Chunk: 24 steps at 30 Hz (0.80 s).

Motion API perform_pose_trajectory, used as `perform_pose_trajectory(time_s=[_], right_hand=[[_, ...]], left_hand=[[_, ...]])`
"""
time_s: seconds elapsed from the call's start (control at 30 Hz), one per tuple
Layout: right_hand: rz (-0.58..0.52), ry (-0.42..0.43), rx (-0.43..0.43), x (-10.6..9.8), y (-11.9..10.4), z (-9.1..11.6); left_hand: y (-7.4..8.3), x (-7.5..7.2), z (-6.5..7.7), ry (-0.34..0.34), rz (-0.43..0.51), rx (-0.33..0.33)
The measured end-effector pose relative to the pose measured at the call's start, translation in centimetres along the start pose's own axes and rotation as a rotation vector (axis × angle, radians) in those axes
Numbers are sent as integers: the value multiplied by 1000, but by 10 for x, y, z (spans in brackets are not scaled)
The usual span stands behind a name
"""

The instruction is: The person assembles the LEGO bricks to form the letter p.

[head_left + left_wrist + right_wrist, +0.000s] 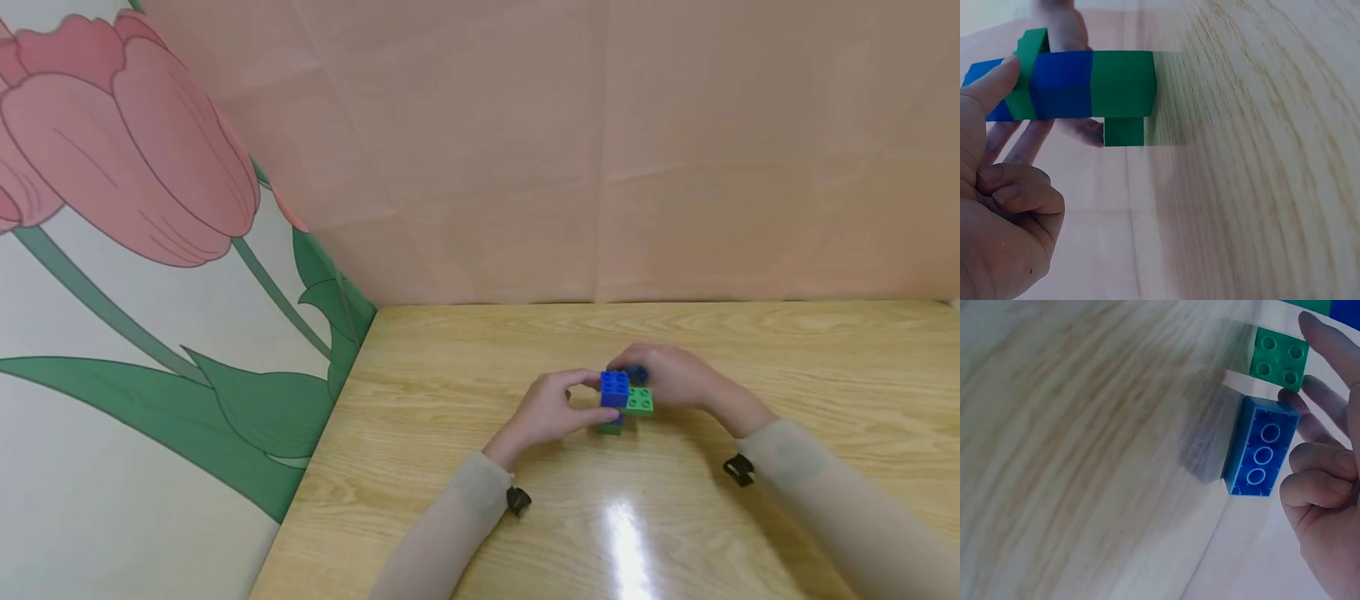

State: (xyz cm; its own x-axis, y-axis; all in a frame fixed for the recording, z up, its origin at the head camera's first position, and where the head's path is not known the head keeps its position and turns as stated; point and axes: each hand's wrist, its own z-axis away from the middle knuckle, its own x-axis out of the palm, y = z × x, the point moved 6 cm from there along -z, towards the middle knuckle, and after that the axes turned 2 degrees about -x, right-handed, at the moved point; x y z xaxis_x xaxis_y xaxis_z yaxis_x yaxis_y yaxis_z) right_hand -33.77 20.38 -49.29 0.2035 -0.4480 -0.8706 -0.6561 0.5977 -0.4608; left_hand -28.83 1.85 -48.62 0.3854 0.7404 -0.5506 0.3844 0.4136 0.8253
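My left hand [551, 408] holds the upper part of an upright stack of blue and green toy building bricks [1063, 87], thumb on one side and fingers behind. A blue brick [615, 388] tops it, with a studded green brick [640, 400] jutting out underneath. Behind the stack is my right hand [671, 379], thumb and fingers spread around the upper end of a small green brick [1279, 359] at table level. Its fingertips touch or nearly touch that brick; a firm grip does not show. Beside them a loose blue brick [1263, 449] lies on its side, hollow underside showing.
The wooden table [420, 367] ends at a pink cloth wall [480, 167] at the back. Along its left edge stands a panel with a tulip print [135, 150]. Small black devices [517, 501] sit at both wrists.
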Motion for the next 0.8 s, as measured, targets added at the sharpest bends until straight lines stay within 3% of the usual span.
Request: perform_pose_trajectory(time_s=[0.37, 0.8], right_hand=[[84, -45, 40, 4, -1, -4], [-66, 28, 85, 4, 14, -5]], left_hand=[[-2, 1, 0, -9, -14, -9], [-3, -1, -2, -7, -21, -33]])
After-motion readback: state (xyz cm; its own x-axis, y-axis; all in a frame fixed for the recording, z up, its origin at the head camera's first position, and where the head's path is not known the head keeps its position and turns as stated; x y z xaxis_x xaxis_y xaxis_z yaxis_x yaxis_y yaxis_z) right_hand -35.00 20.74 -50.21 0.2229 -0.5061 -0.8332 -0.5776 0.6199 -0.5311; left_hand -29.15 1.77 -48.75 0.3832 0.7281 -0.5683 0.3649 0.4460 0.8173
